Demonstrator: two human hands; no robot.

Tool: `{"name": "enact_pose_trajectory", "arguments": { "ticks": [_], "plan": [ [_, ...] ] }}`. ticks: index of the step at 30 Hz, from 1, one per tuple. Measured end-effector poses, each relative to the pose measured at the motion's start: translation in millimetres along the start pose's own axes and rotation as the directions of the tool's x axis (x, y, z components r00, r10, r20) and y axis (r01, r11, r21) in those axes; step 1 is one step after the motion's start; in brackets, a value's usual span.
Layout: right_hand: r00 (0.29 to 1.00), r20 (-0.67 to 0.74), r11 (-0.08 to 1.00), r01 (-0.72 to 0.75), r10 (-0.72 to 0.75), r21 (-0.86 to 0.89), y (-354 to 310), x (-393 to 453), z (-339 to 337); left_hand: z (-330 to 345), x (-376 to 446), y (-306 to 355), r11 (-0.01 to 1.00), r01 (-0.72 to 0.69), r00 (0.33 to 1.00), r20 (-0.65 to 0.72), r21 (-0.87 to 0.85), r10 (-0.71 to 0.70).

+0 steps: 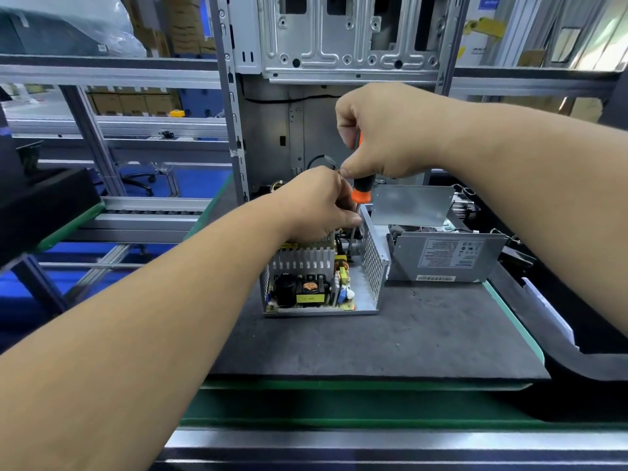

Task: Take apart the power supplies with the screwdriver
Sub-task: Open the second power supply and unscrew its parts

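An open power supply (339, 287) stands on the dark mat (373, 341), its cover off and its circuit board with coils and a capacitor showing. My right hand (384, 137) grips the orange and black handle of a screwdriver (362, 192), held upright with its shaft going down into the far end of the case. My left hand (319, 205) rests on the far top of the open supply, fingers pinched around the shaft of the screwdriver. A second, closed power supply (445, 256) with a label lies just to the right.
A loose metal cover (411, 205) leans behind the closed supply. An upright computer case (339, 45) stands at the back of the bench. A roller conveyor (146, 212) runs off to the left. A dark tray edge (577, 351) lies at the right.
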State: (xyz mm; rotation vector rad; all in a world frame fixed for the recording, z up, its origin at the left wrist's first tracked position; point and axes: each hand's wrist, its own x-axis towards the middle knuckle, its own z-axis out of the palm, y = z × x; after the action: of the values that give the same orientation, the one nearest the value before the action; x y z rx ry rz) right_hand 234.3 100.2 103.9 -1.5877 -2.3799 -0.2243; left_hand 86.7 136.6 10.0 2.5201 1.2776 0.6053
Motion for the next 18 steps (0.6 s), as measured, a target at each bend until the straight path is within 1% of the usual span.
{"name": "enact_pose_trajectory", "arguments": {
  "ticks": [6, 13, 16, 18],
  "plan": [
    [1.000, 0.004, 1.000, -0.024, 0.024, -0.004, -2.3, 0.9, -3.0, -0.4, -1.2, 0.7, 0.999, -0.021, 1.000, -0.013, 0.031, 0.022],
    [0.999, 0.031, 0.999, -0.024, 0.024, -0.029, -7.1, 0.8, -4.6, 0.3, -1.4, 0.6, 0.999, -0.002, 1.000, -0.001, 0.032, 0.002],
    [0.998, -0.007, 0.989, -0.056, 0.056, -0.134, -9.0, 5.7, -1.7, 0.7, -1.0, 3.2, 1.000, 0.017, 1.000, 0.012, 0.022, -0.017],
    [0.991, -0.059, 0.969, -0.129, 0.120, -0.210, -8.7, 9.8, 1.4, 0.5, -0.1, 4.1, 1.000, 0.027, 1.000, 0.015, 0.010, -0.027]
  ]
}}
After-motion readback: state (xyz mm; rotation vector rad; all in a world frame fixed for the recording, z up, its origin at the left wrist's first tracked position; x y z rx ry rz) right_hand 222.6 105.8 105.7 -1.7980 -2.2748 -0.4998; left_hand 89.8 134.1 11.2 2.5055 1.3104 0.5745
